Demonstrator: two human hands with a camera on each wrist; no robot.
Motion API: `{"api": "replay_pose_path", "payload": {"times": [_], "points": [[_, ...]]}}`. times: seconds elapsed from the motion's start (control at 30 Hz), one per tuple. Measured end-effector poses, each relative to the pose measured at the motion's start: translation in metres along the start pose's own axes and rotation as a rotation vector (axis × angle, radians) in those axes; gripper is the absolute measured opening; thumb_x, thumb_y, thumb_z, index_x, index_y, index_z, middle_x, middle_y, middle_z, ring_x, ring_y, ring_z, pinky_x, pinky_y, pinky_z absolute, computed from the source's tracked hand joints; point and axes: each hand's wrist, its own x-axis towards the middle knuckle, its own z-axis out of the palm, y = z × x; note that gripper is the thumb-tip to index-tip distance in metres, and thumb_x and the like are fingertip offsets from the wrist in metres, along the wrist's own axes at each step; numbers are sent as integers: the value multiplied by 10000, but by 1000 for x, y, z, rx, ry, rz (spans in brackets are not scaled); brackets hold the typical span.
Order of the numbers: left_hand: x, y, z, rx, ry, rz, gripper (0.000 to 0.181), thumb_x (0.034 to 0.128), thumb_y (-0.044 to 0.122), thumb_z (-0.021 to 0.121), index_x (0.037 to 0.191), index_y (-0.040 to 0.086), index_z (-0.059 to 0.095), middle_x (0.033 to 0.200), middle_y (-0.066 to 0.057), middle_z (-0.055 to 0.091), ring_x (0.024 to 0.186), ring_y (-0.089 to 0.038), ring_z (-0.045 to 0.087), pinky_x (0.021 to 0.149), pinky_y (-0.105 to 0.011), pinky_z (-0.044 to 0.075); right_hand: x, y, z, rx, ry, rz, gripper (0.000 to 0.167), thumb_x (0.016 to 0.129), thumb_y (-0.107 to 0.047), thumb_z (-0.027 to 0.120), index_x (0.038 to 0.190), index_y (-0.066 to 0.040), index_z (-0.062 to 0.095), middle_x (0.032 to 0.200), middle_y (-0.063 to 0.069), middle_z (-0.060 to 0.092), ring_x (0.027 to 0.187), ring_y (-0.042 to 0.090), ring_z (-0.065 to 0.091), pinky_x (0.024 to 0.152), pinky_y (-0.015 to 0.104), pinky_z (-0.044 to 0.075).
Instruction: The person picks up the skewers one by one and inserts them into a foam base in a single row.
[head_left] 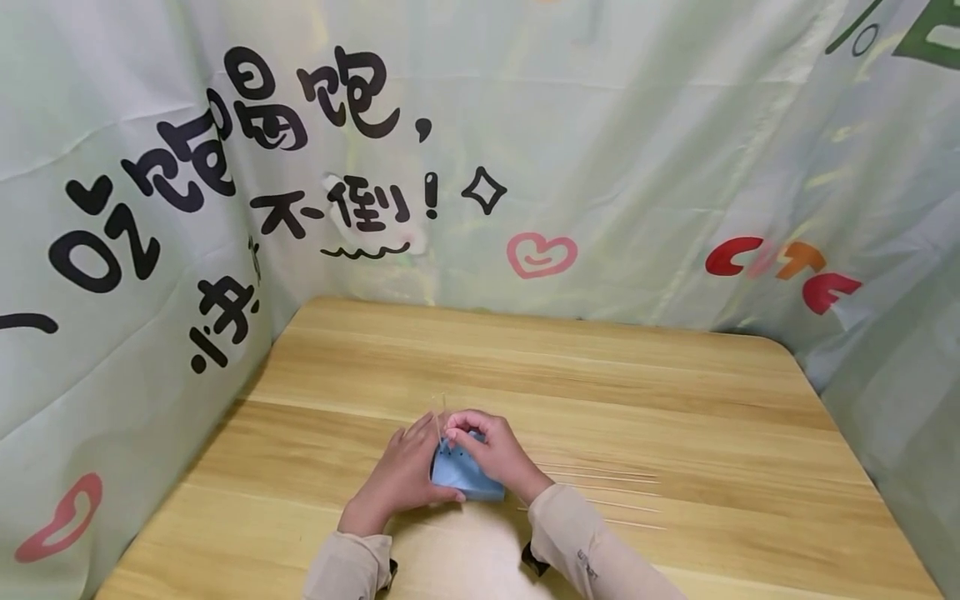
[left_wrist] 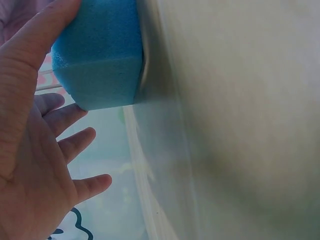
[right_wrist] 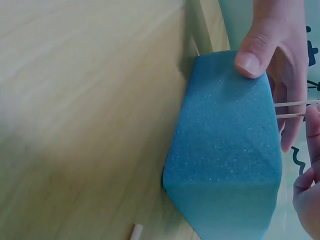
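A blue foam block (head_left: 472,478) (left_wrist: 102,52) (right_wrist: 225,130) with small dark holes in its top stands on the table. The left hand (head_left: 405,471) (left_wrist: 37,165) (right_wrist: 285,55) grips its left end, thumb on the near face and the other fingers spread at the far side. Thin wooden sticks (head_left: 444,407) (right_wrist: 292,104) rise upright from the block's top beside that hand. Over the top, the right hand (head_left: 495,450) (right_wrist: 310,200) pinches a thin stick between thumb and forefinger; its fingertips partly cover the stick's lower end.
Several thin sticks (head_left: 618,477) lie loose on the wooden table (head_left: 637,392) to the right of the block, partly behind the right forearm. One stick's end (right_wrist: 136,232) shows near the block in the right wrist view. Printed curtains (head_left: 637,167) enclose the table's back and sides.
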Motion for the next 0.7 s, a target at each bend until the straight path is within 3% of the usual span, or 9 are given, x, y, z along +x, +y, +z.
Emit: {"api": "replay_pose_path", "payload": {"times": [0.17, 0.33, 0.5, 0.7], "points": [[0, 1, -1, -5, -3, -3, 1139, 609, 578, 808, 1485, 80, 279, 1496, -100, 359, 1384, -325, 277, 1040, -626, 266, -1, -1, -2, -6, 0, 33, 108, 914, -32, 591, 917, 58, 651, 849, 239, 663, 819, 217, 625, 796, 292, 501], [0, 0, 0, -7, -4, -7, 1138, 605, 585, 807, 1483, 81, 288, 1501, -86, 355, 1390, -308, 271, 1044, -621, 264, -4, -2, -8, -22, 18, 14, 123, 903, -38, 610, 963, 50, 671, 909, 201, 684, 848, 142, 619, 794, 304, 497], [0, 0, 0, 2, 2, -9, 1157, 593, 584, 813, 1480, 62, 283, 1494, -109, 362, 1384, -317, 281, 1043, -629, 263, -6, 0, -21, -27, 51, -7, 145, 904, -37, 609, 993, 60, 670, 933, 226, 681, 837, 185, 634, 739, 265, 498], [0, 1, 0, -16, -4, -33, 1171, 580, 567, 827, 1483, 59, 281, 1503, -114, 344, 1390, -313, 270, 1068, -615, 234, -16, 6, -46, -40, 93, 70, 148, 915, -64, 605, 995, 37, 676, 973, 211, 682, 865, 235, 637, 763, 262, 461]]}}
